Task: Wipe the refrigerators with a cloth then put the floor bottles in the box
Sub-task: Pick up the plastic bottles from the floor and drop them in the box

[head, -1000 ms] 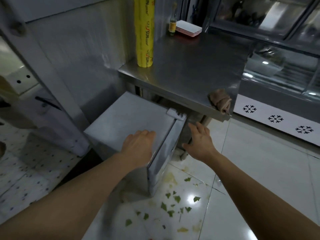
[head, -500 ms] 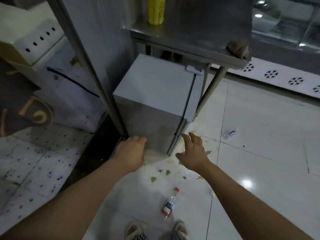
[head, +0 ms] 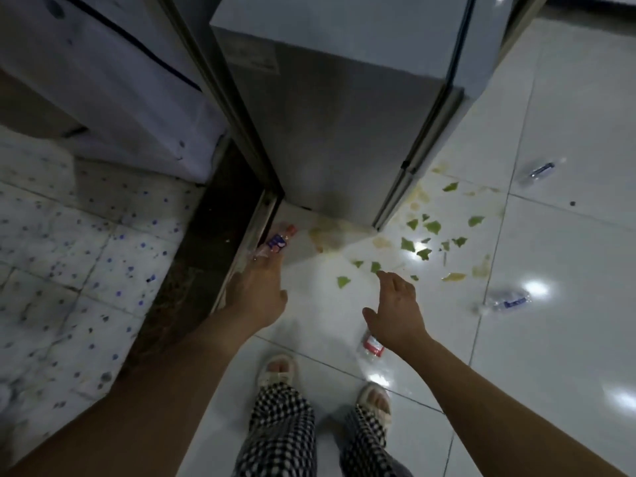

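Four bottles lie scattered on the tiled floor as a person bends toward them beside a small fridge. The left hand reaches for a red-capped bottle lying against the door track at the fridge's corner, fingers stretched out and just at its base, not yet closed on it. The right hand hovers empty with fingers spread above a second bottle near the feet. Two clear bottles, one at right and another farther off, lie well apart from both hands. No box is in view.

The thin, crushed bottle could skid into the track gap if nudged rather than gripped, and the wet smears and green scraps could make footing slippery.

Half a second earlier both hands were at the fridge's lower edge and the bench above was still in view; now the view has dropped to the floor and the hands have moved down toward the bottles.
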`<action>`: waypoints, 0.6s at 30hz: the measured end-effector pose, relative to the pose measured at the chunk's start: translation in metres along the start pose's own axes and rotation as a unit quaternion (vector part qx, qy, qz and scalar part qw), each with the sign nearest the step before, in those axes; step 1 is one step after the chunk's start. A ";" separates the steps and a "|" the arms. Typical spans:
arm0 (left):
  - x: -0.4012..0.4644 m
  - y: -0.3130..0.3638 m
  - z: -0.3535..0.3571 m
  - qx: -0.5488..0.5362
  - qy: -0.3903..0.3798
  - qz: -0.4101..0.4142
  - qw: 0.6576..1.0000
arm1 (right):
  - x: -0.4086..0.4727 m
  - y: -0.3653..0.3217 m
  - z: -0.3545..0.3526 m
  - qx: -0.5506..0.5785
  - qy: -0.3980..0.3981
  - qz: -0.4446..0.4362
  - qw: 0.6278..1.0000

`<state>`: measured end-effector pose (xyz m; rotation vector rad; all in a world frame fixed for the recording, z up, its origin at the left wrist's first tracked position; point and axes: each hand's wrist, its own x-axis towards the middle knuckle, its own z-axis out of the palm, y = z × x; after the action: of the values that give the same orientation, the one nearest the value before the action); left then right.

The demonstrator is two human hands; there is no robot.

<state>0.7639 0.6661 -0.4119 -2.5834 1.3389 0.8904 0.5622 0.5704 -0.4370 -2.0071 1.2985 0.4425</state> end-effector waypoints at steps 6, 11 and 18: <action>0.075 -0.062 0.076 -0.013 -0.008 -0.031 0.999 | 0.057 0.008 0.099 0.037 -0.005 0.041 0.998; 0.158 -0.118 0.143 -0.018 -0.052 -0.034 0.998 | 0.118 0.005 0.181 0.087 0.011 0.118 0.989; 0.273 -0.176 0.232 0.037 -0.049 -0.001 0.998 | 0.196 0.015 0.288 0.122 0.048 0.151 0.980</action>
<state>0.9159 0.6569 -0.7807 -2.4516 1.3186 0.9341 0.6599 0.6420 -0.7643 -1.6518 1.6445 0.3090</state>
